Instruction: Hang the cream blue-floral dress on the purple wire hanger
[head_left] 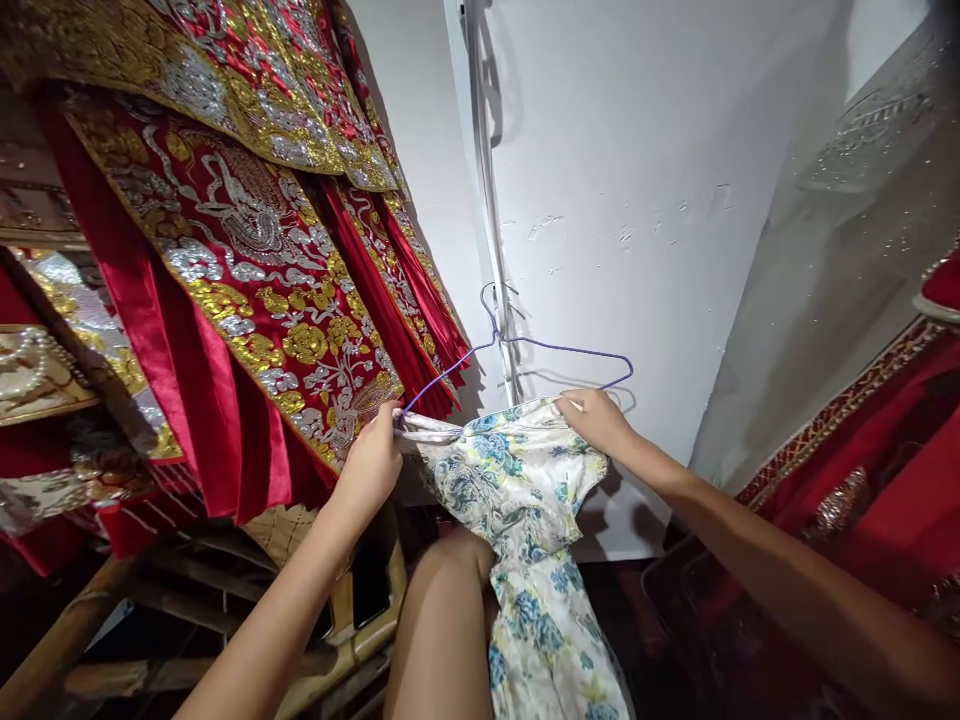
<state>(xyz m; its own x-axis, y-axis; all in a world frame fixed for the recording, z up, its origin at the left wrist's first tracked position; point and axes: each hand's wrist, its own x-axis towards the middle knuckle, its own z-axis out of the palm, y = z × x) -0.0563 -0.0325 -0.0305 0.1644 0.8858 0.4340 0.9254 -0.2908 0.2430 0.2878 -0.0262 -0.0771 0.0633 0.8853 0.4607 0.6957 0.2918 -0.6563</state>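
Observation:
A white dress with blue and yellow flowers (525, 470) hangs down in front of me, its lower part beside my bare leg. Above it, a purple wire hanger (559, 346) is hooked at a metal wall rail (484, 170). My left hand (377, 450) is closed on the dress's left top corner, right at the hanger's left end. The dress's upper right edge is pinched in my right hand (592, 415), just below the hanger's right end. Whether that end sits inside the dress is hidden.
Red costumes with gold and silver embroidery (262, 250) hang close on the left. A bamboo frame (135, 670) stands low at left. Behind the rail is a white wall (637, 180). More red beaded garments (892, 480) and clear plastic sheeting (847, 230) are at right.

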